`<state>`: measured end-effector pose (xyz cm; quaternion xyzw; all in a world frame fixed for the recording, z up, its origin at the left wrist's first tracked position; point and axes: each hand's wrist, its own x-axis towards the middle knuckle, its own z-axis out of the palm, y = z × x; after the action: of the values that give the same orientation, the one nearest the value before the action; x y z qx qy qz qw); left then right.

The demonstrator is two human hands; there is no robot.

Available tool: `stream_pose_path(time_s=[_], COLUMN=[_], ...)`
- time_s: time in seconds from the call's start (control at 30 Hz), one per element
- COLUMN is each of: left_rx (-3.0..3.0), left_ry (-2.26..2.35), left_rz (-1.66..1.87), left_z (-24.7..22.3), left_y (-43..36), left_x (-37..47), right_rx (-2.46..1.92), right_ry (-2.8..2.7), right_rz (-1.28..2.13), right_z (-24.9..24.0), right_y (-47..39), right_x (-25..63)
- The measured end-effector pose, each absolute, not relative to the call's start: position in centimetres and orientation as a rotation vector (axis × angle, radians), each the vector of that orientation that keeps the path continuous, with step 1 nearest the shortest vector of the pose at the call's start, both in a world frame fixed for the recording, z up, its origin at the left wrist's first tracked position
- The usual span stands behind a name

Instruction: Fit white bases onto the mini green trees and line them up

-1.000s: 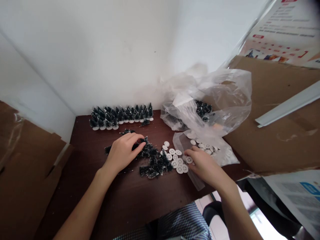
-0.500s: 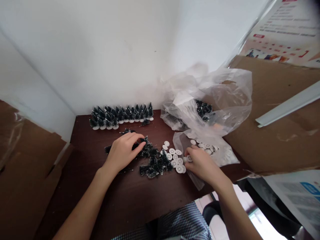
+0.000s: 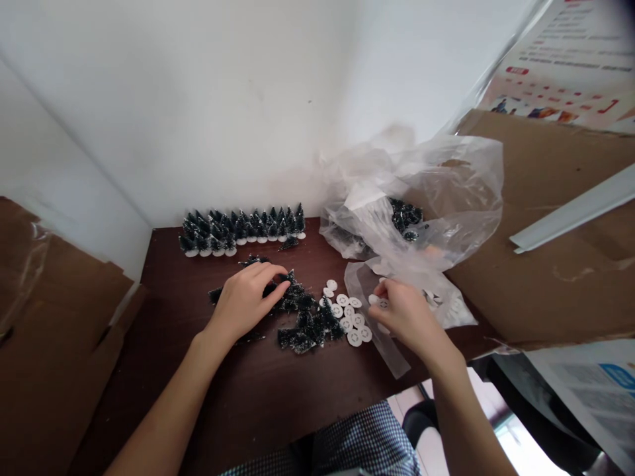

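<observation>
My left hand point(image 3: 253, 296) rests over a heap of dark green, white-flecked miniature trees point(image 3: 310, 329). Its thumb and forefinger curl together around part of a miniature tree point(image 3: 290, 277), partly hidden by the hand. On the right, my right hand point(image 3: 404, 312) hovers at the mouth of a clear plastic bag point(image 3: 454, 307) holding white round bases. Thumb and forefinger are apart, with loose white bases point(image 3: 373, 299) showing between and beneath them. More white bases point(image 3: 354, 320) lie spread between the tree heap and this hand.
Miniature trees on white bases point(image 3: 243, 228) stand in rows along the wall. A larger clear bag point(image 3: 436, 172) with more trees sits at the back right. Cardboard boxes point(image 3: 54, 330) flank the dark wooden table point(image 3: 223, 410) on both sides.
My right hand has shifted slightly up and right, away from the spread bases, with its thumb and forefinger wider apart. My left hand has stayed in place.
</observation>
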<state>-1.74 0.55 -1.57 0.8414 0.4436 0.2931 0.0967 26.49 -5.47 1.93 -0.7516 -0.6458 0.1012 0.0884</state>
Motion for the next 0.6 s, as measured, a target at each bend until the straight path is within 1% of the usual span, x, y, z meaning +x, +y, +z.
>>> stream_pose_path(time_s=[0.13, 0.2, 0.33, 0.43, 0.6], left_rx=[2.494, 2.491, 2.49, 2.489, 2.493], left_ry=[1.314, 1.31, 1.306, 1.305, 1.299], left_rz=[0.873, 0.882, 0.88, 0.878, 0.878], left_z=[-1.5, -1.5, -1.6, -1.5, -1.6], left_y=[0.6, 0.6, 0.7, 0.7, 0.6], left_x=[-1.7, -1.7, -1.7, -1.6, -1.6], right_rx=[-2.077, -2.049, -2.217, -2.313, -2.302], right_ry=[-1.873, -1.901, -2.097, -2.292, -2.421], right_rz=[0.434, 0.423, 0.277, 0.28, 0.274], right_z=[2.8, 3.1, 3.2, 3.1, 2.6], right_y=[-5.3, -5.4, -6.1, -6.8, -7.5], right_x=[25.7, 25.4, 25.8, 26.3, 26.6])
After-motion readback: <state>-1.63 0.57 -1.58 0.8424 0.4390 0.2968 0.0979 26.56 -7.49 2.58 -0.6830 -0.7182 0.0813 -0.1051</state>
